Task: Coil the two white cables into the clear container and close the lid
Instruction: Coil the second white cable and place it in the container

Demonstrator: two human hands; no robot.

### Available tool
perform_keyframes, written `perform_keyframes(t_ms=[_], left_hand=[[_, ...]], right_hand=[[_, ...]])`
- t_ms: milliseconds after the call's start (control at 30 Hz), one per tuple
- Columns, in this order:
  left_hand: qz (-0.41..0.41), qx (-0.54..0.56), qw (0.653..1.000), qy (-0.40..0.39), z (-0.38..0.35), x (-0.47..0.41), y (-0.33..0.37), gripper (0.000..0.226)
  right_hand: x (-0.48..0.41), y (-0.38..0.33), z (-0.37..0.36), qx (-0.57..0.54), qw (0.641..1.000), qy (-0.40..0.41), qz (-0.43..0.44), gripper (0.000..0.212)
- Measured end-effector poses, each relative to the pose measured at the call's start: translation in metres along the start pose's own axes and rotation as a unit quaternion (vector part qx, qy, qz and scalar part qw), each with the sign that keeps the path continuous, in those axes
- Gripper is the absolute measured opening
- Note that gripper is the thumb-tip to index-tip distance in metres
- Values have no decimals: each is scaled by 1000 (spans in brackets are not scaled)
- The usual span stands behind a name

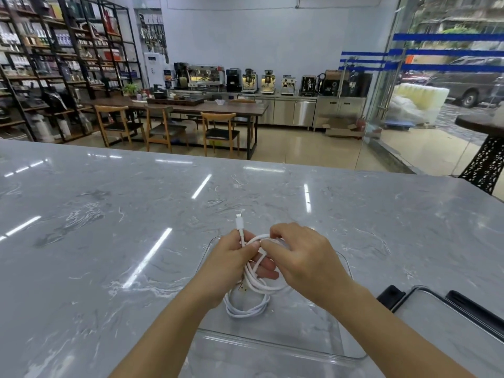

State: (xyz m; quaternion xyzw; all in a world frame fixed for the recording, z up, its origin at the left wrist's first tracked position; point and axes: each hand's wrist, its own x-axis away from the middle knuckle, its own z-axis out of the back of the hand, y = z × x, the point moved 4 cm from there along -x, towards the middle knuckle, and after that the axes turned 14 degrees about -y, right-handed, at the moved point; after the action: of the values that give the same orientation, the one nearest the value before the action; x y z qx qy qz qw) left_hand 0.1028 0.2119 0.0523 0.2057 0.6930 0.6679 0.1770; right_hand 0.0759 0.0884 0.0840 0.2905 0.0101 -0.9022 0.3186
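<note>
Both hands hold a white cable (255,282) above the clear container (275,342). My left hand (231,261) grips several loops of it, with the plug end (239,222) sticking up past the fingers. My right hand (297,257) pinches a strand at the top of the loops, close to the left thumb. A second coil of white cable (245,311) lies on the container's floor, just under the held loops. The clear lid (452,320) with black clips lies flat on the counter to the right of the container.
The container stands on a grey marble counter (109,227) near its front edge. Beyond the counter are a wooden table with chairs (174,124), shelving on the left and coffee machines along the back wall.
</note>
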Motion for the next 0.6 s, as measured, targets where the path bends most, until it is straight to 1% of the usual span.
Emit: perform_keyframes(t_ms=[67,133,200,300,333,400,467,533,600], left_hand=[[24,13,999,-26,2,2,3,14],[60,24,997,-53,3,4,5,14],[86,30,995,-50,3,5,6,13],[108,-14,994,-18,4,3,7,14],[109,-22,994,-15,3,3,7,14],[95,-30,995,-6,2,1,8,16],[72,-27,997,14,1,0,8,16],[54,-17,998,26,1,-2,7,16],[42,15,999,22,1,-3,5,19]], right_hand=[[3,-1,0,1,1000,19,24,10],[7,-1,-3,-20,999,37,28,13],[8,2,-4,-56,997,48,-4,13],[9,5,-5,-84,993,58,-53,9],[9,6,-5,-91,992,61,-63,7],[10,7,-4,-106,989,67,-76,19],[11,8,-3,-132,984,80,-89,22],[11,9,-2,-158,979,89,-98,21],[12,10,-3,-194,970,92,-113,15]])
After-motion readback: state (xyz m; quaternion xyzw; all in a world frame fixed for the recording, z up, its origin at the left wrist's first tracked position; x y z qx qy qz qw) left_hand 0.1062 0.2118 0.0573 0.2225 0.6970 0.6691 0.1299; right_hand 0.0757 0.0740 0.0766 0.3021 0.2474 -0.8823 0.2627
